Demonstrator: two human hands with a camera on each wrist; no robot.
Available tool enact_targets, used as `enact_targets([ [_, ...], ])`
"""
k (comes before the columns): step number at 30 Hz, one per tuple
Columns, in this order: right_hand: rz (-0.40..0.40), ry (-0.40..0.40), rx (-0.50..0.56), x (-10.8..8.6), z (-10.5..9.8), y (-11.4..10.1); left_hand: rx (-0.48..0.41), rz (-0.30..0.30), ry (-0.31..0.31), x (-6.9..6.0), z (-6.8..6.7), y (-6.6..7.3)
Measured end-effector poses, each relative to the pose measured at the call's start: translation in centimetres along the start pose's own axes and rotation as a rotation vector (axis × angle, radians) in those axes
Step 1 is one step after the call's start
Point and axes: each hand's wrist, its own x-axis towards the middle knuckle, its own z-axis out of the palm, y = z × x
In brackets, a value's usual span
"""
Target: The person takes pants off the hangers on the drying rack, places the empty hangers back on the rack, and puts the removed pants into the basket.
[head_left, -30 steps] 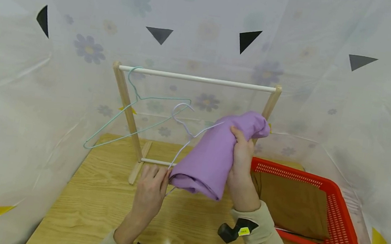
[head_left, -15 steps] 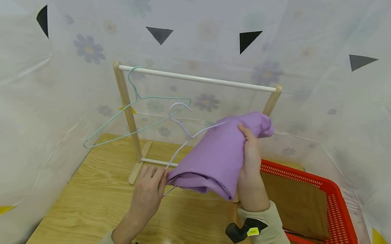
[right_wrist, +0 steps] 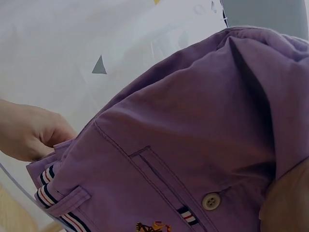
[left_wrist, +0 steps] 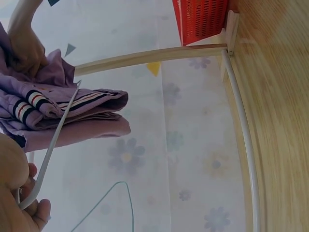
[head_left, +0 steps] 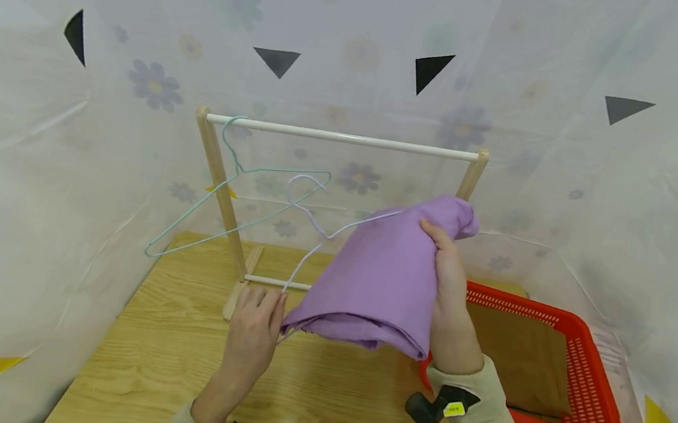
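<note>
Purple trousers (head_left: pixel 376 272), folded, hang partly over a pale lilac wire hanger (head_left: pixel 301 263). Their striped waistband (left_wrist: pixel 36 99) shows in the left wrist view; a back pocket with a button (right_wrist: pixel 211 201) shows in the right wrist view. My left hand (head_left: pixel 252 331) grips the hanger's near corner, the fingers curled round the wire. My right hand (head_left: pixel 451 303) holds the trousers from the right, thumb on top of the cloth and its other fingers hidden underneath. Part of the hanger's lower bar is covered by the trousers.
A wooden rack with a white rail (head_left: pixel 348 138) stands behind, with a mint-green hanger (head_left: pixel 187 210) hung at its left end. To the right, a red basket (head_left: pixel 597 405) contains brown cloth (head_left: pixel 524 361). Everything stands on a wooden table (head_left: pixel 168 360).
My right hand has moved rightward with the trousers, spreading them wider. My left hand has shifted slightly left with the hanger, whose hook also moved left.
</note>
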Motion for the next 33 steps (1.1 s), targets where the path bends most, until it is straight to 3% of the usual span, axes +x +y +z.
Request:
enact_targets([
  [10, -0.011, 0.018, -0.174, -0.7, -1.5, 0.0, 0.001, -0.034, 0.012, 0.2, -0.1, 0.1],
  [20, -0.054, -0.045, -0.140, -1.8, -2.6, 0.4, -0.003, -0.059, 0.008, 0.3, -0.1, -0.1],
  [27, -0.043, -0.116, -0.100, -2.8, -3.2, 0.4, -0.010, -0.091, -0.006, 0.3, -0.2, -0.4],
  [33, -0.072, -0.124, -0.176, -3.7, -4.1, 0.3, -0.009, -0.111, -0.025, 0.1, -0.2, -0.8],
])
